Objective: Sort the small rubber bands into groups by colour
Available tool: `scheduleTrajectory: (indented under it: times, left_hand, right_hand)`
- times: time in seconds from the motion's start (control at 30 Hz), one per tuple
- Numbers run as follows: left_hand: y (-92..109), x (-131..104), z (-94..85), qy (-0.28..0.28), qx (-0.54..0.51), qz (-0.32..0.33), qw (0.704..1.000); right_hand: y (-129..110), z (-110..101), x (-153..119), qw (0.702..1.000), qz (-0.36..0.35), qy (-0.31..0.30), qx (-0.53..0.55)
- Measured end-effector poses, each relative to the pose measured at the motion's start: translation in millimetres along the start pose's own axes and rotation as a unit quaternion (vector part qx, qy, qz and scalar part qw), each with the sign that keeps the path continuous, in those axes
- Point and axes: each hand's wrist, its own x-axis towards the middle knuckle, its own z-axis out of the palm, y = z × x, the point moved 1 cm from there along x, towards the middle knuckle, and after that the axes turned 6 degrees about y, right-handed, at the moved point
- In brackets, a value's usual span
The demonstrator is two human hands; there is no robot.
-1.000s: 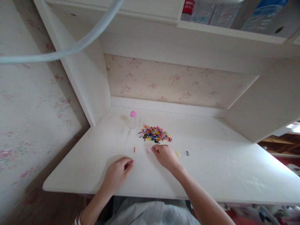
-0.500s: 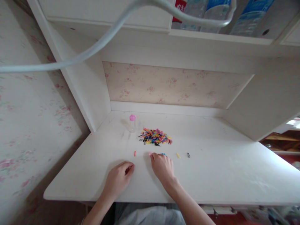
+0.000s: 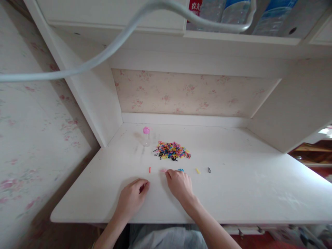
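Note:
My right hand (image 3: 179, 182) has its fingers closed, the tips down on the desk at a pink rubber band (image 3: 163, 170). A blue rubber band (image 3: 181, 169) shows just beyond its knuckles, partly covered. To the left rests my left hand (image 3: 132, 194), curled on the desk; whatever its fingers may hold is hidden. An orange-red rubber band (image 3: 149, 169) lies a little beyond it. Further right in the same row are a yellow rubber band (image 3: 197, 171) and a black rubber band (image 3: 209, 170). Behind the row spreads a mixed pile of small coloured rubber bands (image 3: 172, 151).
A clear bottle with a pink cap (image 3: 146, 130) stands left of the pile on the white desk (image 3: 246, 193). Overhead, a thick white cable or tube (image 3: 103, 52) crosses the view before a shelf holding plastic bottles (image 3: 236, 12). Side panels bound the desk.
More of the pink rubber band shows left of my right fingertips, and more of the blue one is uncovered. My left hand stays put. The view has shifted slightly.

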Motion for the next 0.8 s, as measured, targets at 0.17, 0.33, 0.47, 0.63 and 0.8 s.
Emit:
scheduleTrajectory:
  times: [0.17,0.33,0.47,0.63,0.8]
  left_hand:
    - [0,0,0.3,0.003,0.001,0.003,1.0]
    - [0,0,0.8,-0.004,0.01,0.0,1.0]
    - [1,0,-0.3,-0.004,0.007,0.005,1.0]
    - [2,0,-0.9,0.001,0.006,0.006,1.0]
    - [1,0,-0.8,-0.003,0.007,0.015,1.0]
  right_hand:
    - [3,-1,-4,1.0,0.006,0.004,0.011]
    - [1,3,-1,1.0,0.008,0.0,0.017]
    - [-5,5,5,1.0,-0.004,0.001,0.021]
    - [-7,4,10,1.0,-0.009,-0.009,0.014]
    - [-9,4,14,1.0,-0.026,-0.01,0.009]
